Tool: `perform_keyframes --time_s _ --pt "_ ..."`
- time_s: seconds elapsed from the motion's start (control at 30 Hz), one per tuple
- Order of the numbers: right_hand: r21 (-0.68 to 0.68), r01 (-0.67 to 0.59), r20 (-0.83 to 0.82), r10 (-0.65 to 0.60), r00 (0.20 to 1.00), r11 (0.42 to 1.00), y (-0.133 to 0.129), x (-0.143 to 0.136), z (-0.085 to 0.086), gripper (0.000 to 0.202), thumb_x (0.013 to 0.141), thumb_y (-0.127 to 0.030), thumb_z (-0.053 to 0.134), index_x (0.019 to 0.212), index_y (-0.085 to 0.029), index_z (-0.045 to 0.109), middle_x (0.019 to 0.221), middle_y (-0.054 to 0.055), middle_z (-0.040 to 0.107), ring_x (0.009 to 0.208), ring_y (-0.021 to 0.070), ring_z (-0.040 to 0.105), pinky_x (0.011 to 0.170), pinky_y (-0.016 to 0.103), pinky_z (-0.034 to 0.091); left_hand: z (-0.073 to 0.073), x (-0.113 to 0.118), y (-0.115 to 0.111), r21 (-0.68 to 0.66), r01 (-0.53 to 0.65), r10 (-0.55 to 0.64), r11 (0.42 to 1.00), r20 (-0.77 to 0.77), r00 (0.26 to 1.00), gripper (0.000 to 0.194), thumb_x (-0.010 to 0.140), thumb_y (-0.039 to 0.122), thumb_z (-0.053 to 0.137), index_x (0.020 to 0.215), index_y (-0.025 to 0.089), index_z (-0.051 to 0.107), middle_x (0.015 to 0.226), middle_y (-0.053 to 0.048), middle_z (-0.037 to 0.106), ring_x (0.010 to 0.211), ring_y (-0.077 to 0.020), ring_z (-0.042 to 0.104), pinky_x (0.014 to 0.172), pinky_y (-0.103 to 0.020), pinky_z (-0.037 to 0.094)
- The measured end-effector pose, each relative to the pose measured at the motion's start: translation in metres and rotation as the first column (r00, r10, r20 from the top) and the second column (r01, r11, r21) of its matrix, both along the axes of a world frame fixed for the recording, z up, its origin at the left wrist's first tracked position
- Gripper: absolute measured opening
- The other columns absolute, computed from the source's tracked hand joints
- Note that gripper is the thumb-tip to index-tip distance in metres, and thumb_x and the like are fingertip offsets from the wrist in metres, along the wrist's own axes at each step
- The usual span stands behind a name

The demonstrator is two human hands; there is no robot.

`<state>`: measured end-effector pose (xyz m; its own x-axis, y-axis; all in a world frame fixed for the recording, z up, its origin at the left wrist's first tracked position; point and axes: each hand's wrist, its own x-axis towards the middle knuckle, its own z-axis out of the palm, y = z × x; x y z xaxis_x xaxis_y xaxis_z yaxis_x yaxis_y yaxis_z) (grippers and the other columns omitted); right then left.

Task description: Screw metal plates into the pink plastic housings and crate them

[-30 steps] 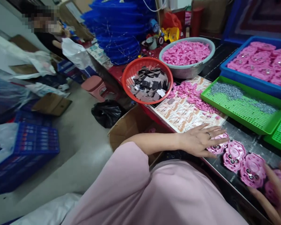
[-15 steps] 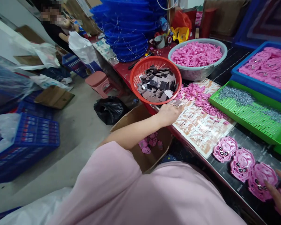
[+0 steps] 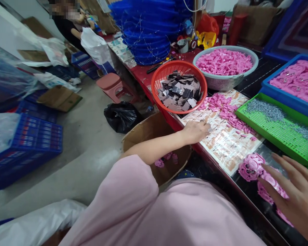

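My left hand (image 3: 196,132) is at the table's front edge, over the printed sheet (image 3: 224,150). Its fingers are closed on a small grey flat piece (image 3: 209,130), only partly visible. Just behind it stands a red basket (image 3: 157,99) holding many grey and dark flat pieces (image 3: 178,89). At the lower right, my right hand (image 3: 295,191) is open, fingers spread above a row of pink plastic animal-face parts. The nearest uncovered pink part (image 3: 251,166) lies by its fingertips; others are partly hidden beneath the hand.
Small pink pieces (image 3: 227,109) lie in a pile beside a green tray (image 3: 284,135) of screws. Behind are a grey basin (image 3: 223,80) and a blue tray (image 3: 272,87) of pink parts. Below the table edge sits a cardboard box (image 3: 138,135). A person (image 3: 66,30) works far left.
My left hand has moved from the red basket's rim toward the right, over the printed sheet. My right hand has come further into view, fingers spreading over the pink parts.
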<state>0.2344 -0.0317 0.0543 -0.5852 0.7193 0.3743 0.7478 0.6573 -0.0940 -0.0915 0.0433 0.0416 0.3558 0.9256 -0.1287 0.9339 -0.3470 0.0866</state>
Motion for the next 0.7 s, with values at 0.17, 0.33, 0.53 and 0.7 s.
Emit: perform_keyframes --time_s 0.17,0.33,0.53,0.7 --pt "0.017 -0.219 0.117 0.215 0.97 0.976 0.031 -0.042 0.008 0.037 0.094 -0.035 0.045 0.124 -0.018 0.059 0.131 0.014 0.058 0.117 0.0309 0.057 0.095 0.049 0.049 0.001 0.003 0.019 -0.069 -0.031 0.034 0.997 0.054 0.998 0.028 0.092 0.039 0.053 0.112 0.02 0.061 0.118 -0.008 0.061 0.104 -0.0258 0.064 0.081 -0.036 0.052" --pt "0.034 -0.282 0.118 0.277 0.954 0.959 0.06 -0.075 -0.003 0.033 0.094 -0.033 0.049 0.117 -0.014 0.062 0.121 0.012 0.064 0.104 0.0245 0.059 0.091 0.04 0.05 0.001 0.002 0.019 -0.114 -0.017 0.027 0.993 0.093 0.995 0.025 0.094 0.036 0.05 0.113 0.024 0.058 0.121 -0.005 0.059 0.108 -0.0236 0.062 0.084 -0.035 0.051" --pt "-0.238 -0.076 0.169 0.118 0.979 0.968 0.096 -0.12 -0.012 0.039 0.093 -0.034 0.047 0.121 -0.013 0.062 0.125 0.014 0.061 0.109 0.0286 0.058 0.095 0.042 0.048 0.0 -0.001 0.024 -0.115 -0.037 0.051 0.993 0.127 0.991 0.038 0.09 0.043 0.057 0.118 0.018 0.055 0.12 -0.01 0.059 0.111 -0.0282 0.06 0.088 -0.04 0.05" --pt "-0.367 0.007 0.177 0.063 0.982 0.93 0.119 -0.146 -0.016 0.038 0.088 -0.034 0.055 0.12 -0.016 0.064 0.115 0.014 0.062 0.103 0.0257 0.06 0.088 0.035 0.049 -0.002 -0.004 0.028 -0.126 0.004 0.018 0.992 0.173 0.985 0.025 0.09 0.04 0.055 0.107 0.022 0.061 0.115 -0.006 0.06 0.108 -0.0236 0.061 0.086 -0.034 0.051"
